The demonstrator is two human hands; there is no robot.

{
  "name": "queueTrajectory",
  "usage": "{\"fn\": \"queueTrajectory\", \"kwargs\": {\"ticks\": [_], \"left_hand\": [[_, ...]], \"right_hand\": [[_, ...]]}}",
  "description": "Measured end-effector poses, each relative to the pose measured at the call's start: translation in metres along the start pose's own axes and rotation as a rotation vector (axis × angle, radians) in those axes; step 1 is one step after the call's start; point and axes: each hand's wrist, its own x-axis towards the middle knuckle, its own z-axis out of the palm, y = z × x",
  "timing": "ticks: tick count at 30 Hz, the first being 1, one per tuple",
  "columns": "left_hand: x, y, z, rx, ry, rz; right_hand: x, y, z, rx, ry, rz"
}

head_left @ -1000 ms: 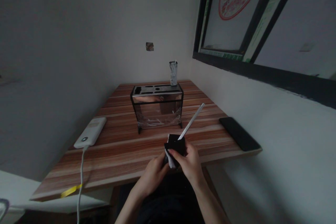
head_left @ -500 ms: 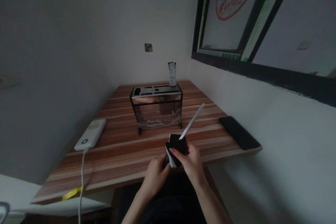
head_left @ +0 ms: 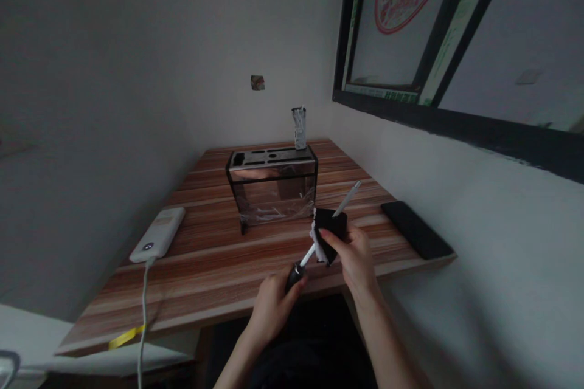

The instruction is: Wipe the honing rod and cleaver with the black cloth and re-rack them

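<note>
My left hand (head_left: 276, 298) is closed round the dark handle of a knife (head_left: 308, 254), which slants up and away to the right. Its narrow, pale blade passes through a folded black cloth (head_left: 329, 222) with a ragged white edge. The cloth is wrapped about the middle of the blade, hiding that stretch, and the tip sticks out above. My right hand (head_left: 358, 254) pinches the cloth, thumb on its near face. Beyond the hands stands a knife block (head_left: 274, 171) with a slotted top and clear, shiny sides, partly covered in crinkled plastic film.
A white power bank (head_left: 157, 234) with a cable (head_left: 143, 304) lies on the left of the wooden table (head_left: 214, 261). To the right is a black phone (head_left: 417, 230) by the wall. A wrapped upright piece (head_left: 299, 127) rises behind the block. Yellow tape (head_left: 125, 337) marks the front edge.
My right hand has slid the cloth up and right along the blade, away from the handle. Bare blade now shows between handle and cloth. My left hand has stayed nearly in place.
</note>
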Motion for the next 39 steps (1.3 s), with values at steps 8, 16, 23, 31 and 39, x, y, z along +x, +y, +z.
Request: {"fn": "queueTrajectory", "kwargs": {"ticks": [8, 16, 23, 31, 39], "left_hand": [[-0.001, -0.001, 0.001, 0.021, 0.0, -0.009], [-0.001, -0.002, 0.001, 0.045, -0.017, -0.035], [0.001, -0.001, 0.001, 0.054, -0.034, -0.045], [0.0, -0.001, 0.001, 0.046, -0.015, -0.059], [0.001, 0.001, 0.0, 0.067, -0.016, -0.064]], "right_hand": [[0.02, -0.028, -0.001, 0.086, 0.013, -0.043], [0.054, -0.05, -0.01, 0.105, 0.09, -0.175], [0.069, -0.055, -0.013, 0.141, 0.201, -0.225], [0.073, -0.046, -0.008, 0.179, 0.226, -0.263], [0.055, -0.03, -0.004, 0.08, 0.192, -0.191]]}}
